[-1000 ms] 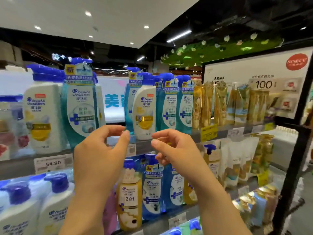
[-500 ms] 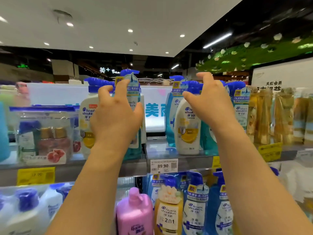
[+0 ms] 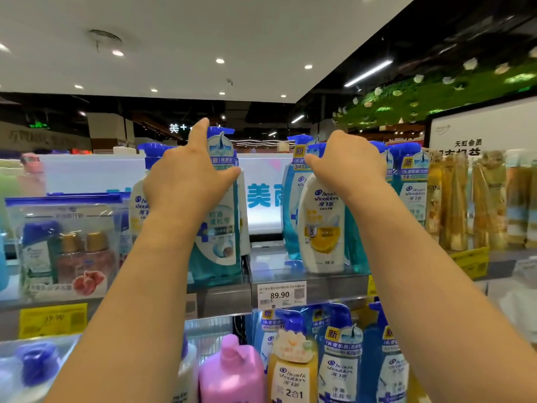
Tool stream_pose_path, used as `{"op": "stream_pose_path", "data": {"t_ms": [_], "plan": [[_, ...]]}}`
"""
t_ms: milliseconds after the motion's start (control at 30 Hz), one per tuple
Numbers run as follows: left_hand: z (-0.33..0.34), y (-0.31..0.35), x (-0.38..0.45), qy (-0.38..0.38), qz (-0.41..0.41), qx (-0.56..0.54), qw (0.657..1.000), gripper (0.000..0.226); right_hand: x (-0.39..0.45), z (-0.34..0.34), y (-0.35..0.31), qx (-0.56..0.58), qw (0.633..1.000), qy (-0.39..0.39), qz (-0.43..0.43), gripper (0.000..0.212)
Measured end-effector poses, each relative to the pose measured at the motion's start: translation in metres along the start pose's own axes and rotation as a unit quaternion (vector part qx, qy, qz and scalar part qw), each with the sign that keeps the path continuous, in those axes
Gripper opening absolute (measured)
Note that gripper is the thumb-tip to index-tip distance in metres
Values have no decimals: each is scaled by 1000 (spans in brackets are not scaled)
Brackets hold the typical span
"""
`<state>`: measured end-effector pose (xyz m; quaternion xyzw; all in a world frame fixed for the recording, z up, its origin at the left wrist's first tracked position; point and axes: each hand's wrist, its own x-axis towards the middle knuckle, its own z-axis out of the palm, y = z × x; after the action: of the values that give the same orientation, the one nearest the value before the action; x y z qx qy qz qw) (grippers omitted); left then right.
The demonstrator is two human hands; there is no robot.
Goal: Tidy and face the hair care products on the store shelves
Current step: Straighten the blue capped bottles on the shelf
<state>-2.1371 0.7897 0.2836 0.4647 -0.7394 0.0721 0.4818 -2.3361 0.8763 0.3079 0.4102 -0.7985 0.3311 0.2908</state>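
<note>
While both arms reach up to the top shelf (image 3: 308,279), the left hand (image 3: 186,181) wraps its grip round the upper part of the teal shampoo bottle (image 3: 218,228), thumb hooked on the right edge, index finger pointing straight up beside the blue pump. That bottle stands upright at about 9 o'clock from the white price tag (image 3: 281,294), label facing out. Over at 3 o'clock of it, across a bare gap of shelf, the right hand (image 3: 348,167) curls over the pump top of the white shampoo bottle (image 3: 321,225), fingers bent down round the neck; the bottle stands upright at the shelf's front edge, yellow lemon label forward. More teal bottles (image 3: 412,187) crowd just behind and to its right. Gold bottles (image 3: 456,205) line up at far 3 o'clock. A clear zip pouch (image 3: 64,245) of small bottles sits at 9 o'clock. Below, at 6 o'clock, a pink bottle (image 3: 232,373) and an orange bottle (image 3: 292,373) stand side by side.
</note>
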Motion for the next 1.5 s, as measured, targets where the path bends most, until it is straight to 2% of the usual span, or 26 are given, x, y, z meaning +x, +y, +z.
{"op": "stream_pose_path", "data": {"t_ms": [100, 167, 233, 433, 600, 733, 833, 967, 1133, 1200, 1300, 1367, 1433, 1500], "plan": [[-6, -1, 3, 2, -25, 4, 1000, 98, -2, 0, -3, 1, 1000, 6, 1, 51], [-10, -3, 5, 3, -17, -3, 1000, 82, -3, -1, 0, 16, 1000, 0, 2, 57], [-16, -6, 5, -14, 7, -23, 1000, 72, -4, -3, 5, 41, 999, 3, 3, 54], [-35, -8, 7, -103, 47, -86, 990, 62, -22, -18, 2, 93, 995, 24, -35, 47], [-23, 6, 4, -68, 50, -130, 988, 58, -37, -44, -1, 172, 977, 119, -42, 46], [-8, 20, 6, -69, 36, -233, 969, 58, -43, -75, 1, 210, 963, 164, -25, 46], [8, 38, 9, -90, 44, -288, 952, 59, -46, -91, 6, 267, 950, 162, 10, 44], [33, 69, 9, -131, 53, -285, 948, 60, -53, -101, 16, 307, 940, 141, 37, 36], [51, 94, 12, -158, 83, -303, 936, 49, -60, -105, 22, 314, 941, 120, 39, 34], [54, 98, 14, -164, 83, -316, 931, 52, -62, -105, 20, 313, 942, 115, 35, 34], [53, 93, 16, -207, 75, -360, 907, 47, -63, -101, 13, 314, 943, 103, 29, 39], [45, 84, 15, -234, 66, -386, 890, 39, -64, -96, 7, 312, 945, 91, 17, 35], [30, 71, 14, -224, 59, -387, 892, 38, -64, -89, -1, 324, 943, 80, 4, 30], [11, 51, 13, -170, 56, -367, 913, 35, -63, -79, -13, 343, 936, 74, -12, 31]]}}
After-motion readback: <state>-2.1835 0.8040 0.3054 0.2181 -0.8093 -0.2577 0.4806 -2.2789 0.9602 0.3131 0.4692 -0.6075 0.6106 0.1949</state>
